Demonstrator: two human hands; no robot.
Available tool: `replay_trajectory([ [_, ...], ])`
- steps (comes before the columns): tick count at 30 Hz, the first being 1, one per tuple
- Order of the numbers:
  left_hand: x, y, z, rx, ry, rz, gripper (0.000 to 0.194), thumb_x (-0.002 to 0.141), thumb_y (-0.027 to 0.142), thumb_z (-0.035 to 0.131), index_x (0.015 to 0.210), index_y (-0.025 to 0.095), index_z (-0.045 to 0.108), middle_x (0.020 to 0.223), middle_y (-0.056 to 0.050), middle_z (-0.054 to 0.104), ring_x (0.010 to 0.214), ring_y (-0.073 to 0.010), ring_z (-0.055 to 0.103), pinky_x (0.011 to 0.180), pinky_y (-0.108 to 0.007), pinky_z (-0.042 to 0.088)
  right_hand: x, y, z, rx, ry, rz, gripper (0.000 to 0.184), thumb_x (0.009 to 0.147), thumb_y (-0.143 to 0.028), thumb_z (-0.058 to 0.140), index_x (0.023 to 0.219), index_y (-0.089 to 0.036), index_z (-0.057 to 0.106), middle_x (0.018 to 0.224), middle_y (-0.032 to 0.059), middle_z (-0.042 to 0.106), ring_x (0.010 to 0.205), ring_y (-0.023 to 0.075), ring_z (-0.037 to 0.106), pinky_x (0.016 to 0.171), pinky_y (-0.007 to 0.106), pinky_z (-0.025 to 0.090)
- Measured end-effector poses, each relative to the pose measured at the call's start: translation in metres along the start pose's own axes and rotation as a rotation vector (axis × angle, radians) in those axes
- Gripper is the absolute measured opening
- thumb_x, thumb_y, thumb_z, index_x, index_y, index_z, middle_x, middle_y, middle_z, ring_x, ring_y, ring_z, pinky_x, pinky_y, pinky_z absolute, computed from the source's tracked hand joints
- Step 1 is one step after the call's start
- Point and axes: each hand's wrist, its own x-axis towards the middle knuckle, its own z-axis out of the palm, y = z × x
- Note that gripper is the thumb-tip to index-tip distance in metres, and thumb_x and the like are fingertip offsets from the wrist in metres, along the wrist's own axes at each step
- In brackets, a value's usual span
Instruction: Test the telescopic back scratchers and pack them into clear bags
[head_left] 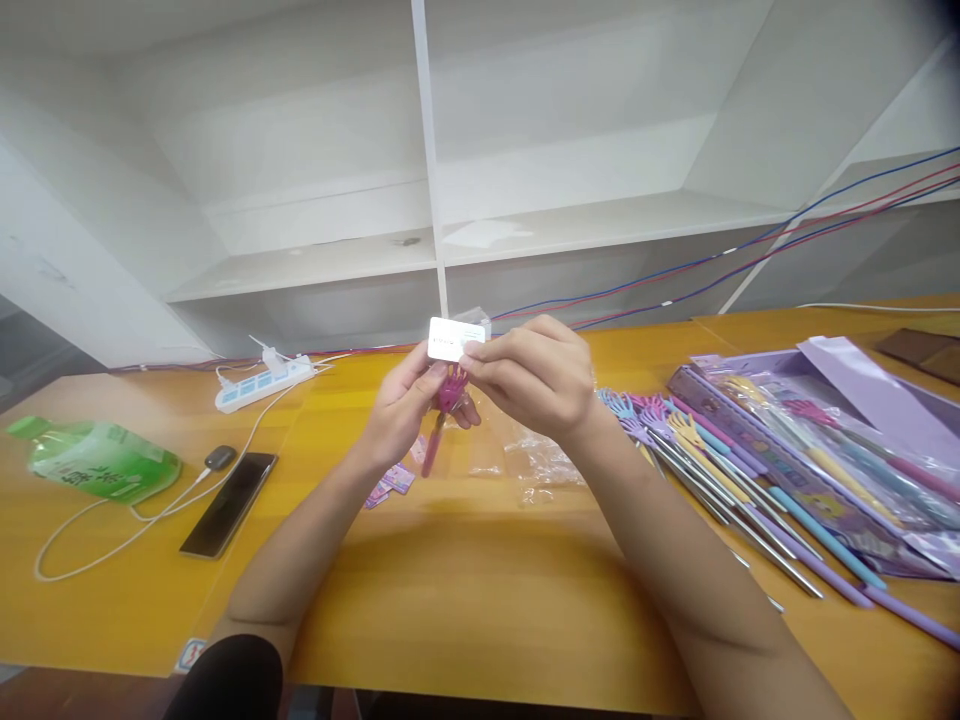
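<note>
Pink scratcher (452, 392) is held in the left hand (401, 408), while the right hand (536, 372) pinches a white card (450, 340) above the left thumb. If this pinch is too loose, the card could slip down.

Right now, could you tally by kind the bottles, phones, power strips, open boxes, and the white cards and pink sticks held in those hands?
Green bottle: 1
Phone: 1
Power strip: 1
Open purple box: 1
White card, held: 1
Pink stick with a hand-shaped end, held: 1
Total: 6
</note>
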Motion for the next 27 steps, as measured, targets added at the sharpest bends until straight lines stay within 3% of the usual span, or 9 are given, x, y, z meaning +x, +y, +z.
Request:
replay_trajectory([
  [3,0.000,0.003,0.001,-0.028,0.005,0.007,0.033,0.105,0.047,0.064,0.125,0.021,0.067,0.080,-0.004,0.074,0.071,-0.0226,0.078,0.067,-0.034,0.063,0.003,0.001,-0.001,0.012,0.002,0.058,0.013,0.097,-0.015,0.073,0.096,-0.025,0.065,0.098,-0.0029,0.078,0.080,0.0116,0.069,0.073,0.033,0.049],
  [6,0.000,0.005,0.001,-0.037,0.010,0.025,0.031,0.106,0.044,0.062,0.126,0.021,0.066,0.079,-0.003,0.074,0.068,-0.0220,0.077,0.063,-0.032,0.062,0.006,0.002,-0.002,-0.020,0.005,0.122,0.013,0.094,-0.018,0.075,0.098,-0.026,0.065,0.115,-0.0005,0.078,0.086,0.0149,0.072,0.075,0.036,0.050],
  [11,-0.001,0.008,0.000,-0.004,-0.002,0.028,0.034,0.106,0.043,0.061,0.131,0.020,0.065,0.079,-0.003,0.074,0.066,-0.0217,0.077,0.062,-0.032,0.062,0.011,0.002,-0.003,0.129,-0.020,0.190,0.018,0.091,-0.012,0.073,0.100,-0.023,0.062,0.140,0.0105,0.071,0.121,0.0262,0.072,0.092,0.043,0.059],
  [15,-0.001,0.008,-0.001,0.016,0.008,0.015,0.035,0.106,0.044,0.061,0.132,0.020,0.065,0.077,-0.002,0.074,0.065,-0.0214,0.077,0.062,-0.031,0.061,0.013,0.000,-0.005,0.294,-0.074,0.301,0.019,0.095,-0.008,0.067,0.105,-0.022,0.060,0.136,0.0110,0.073,0.124,0.0229,0.072,0.099,0.042,0.063],
  [20,-0.001,0.009,-0.001,0.027,0.004,0.004,0.036,0.106,0.043,0.063,0.134,0.021,0.065,0.078,-0.002,0.075,0.061,-0.0200,0.075,0.060,-0.031,0.061,0.013,-0.001,-0.008,0.333,-0.059,0.408,0.016,0.098,-0.010,0.067,0.105,-0.024,0.063,0.111,0.0027,0.078,0.101,0.0154,0.076,0.086,0.032,0.063],
  [27,0.000,0.005,0.000,0.008,-0.057,-0.032,0.042,0.105,0.043,0.062,0.141,0.021,0.061,0.115,-0.011,0.081,0.062,-0.0185,0.076,0.061,-0.032,0.063,0.009,0.002,-0.008,0.354,0.028,0.556,0.014,0.098,-0.014,0.072,0.108,-0.024,0.067,0.100,0.0002,0.075,0.094,0.0146,0.075,0.084,0.032,0.064],
])
